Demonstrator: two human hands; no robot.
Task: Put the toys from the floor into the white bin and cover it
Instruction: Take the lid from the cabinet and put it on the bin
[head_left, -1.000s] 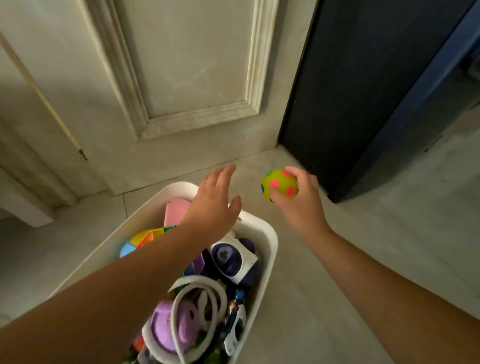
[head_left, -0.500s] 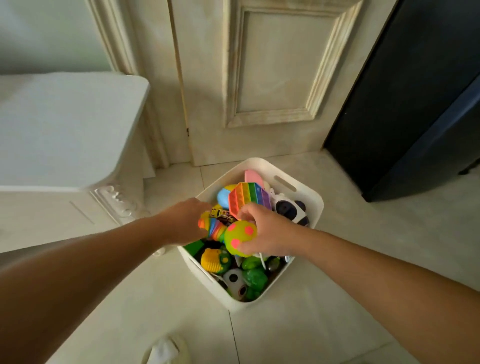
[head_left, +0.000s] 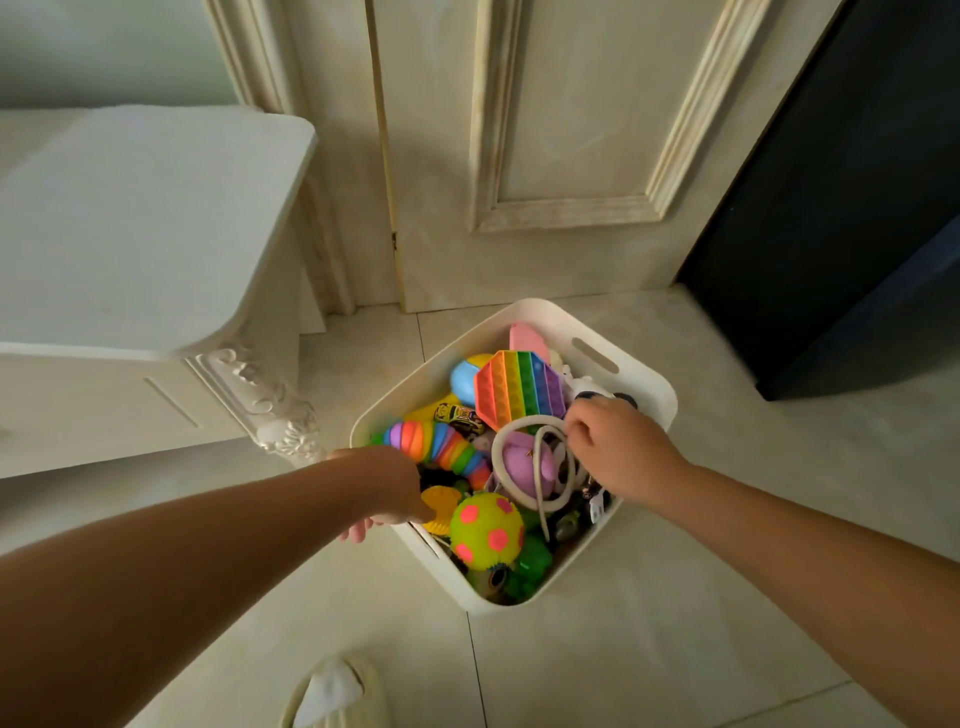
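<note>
White plastic bin (head_left: 644, 382) on the pale tiled floor (head_left: 675, 649), just before a cream panelled door (head_left: 571, 130); open-topped and heaped with toys to the rim. Lying at the near corner of the heap, a yellow-green ball (head_left: 485, 530) with pink spots, free of both hands; touching a ridged yellow piece (head_left: 439, 506) at its left, with green toys (head_left: 532, 564) beneath. Curving across the left side, a rainbow-ringed slug (head_left: 441, 449); propped at a tilt toward the far side, a rainbow pop-it pad (head_left: 519, 389), with a blue-and-yellow egg shape (head_left: 464, 375) to its left, a pink piece (head_left: 527, 338) behind and a small yellow toy car (head_left: 460, 414) just below. In the middle, a purple toy (head_left: 524, 462) ringed by a looped white cord (head_left: 494, 460).

Left hand (head_left: 392, 488) at the bin's near-left rim, clamped on it; back of the hand over the edge, fingertips (head_left: 357, 532) curled down outside the wall. Right hand (head_left: 618, 449) over the right side of the heap, fingers bent downward at the top of the cord loop; impossible to tell whether pinching it or only close above.

To the left, a white carved cabinet (head_left: 130, 234); to the right, a dark blue panel (head_left: 857, 208); at the bottom edge, a pale slipper (head_left: 332, 691) on the tiles.
</note>
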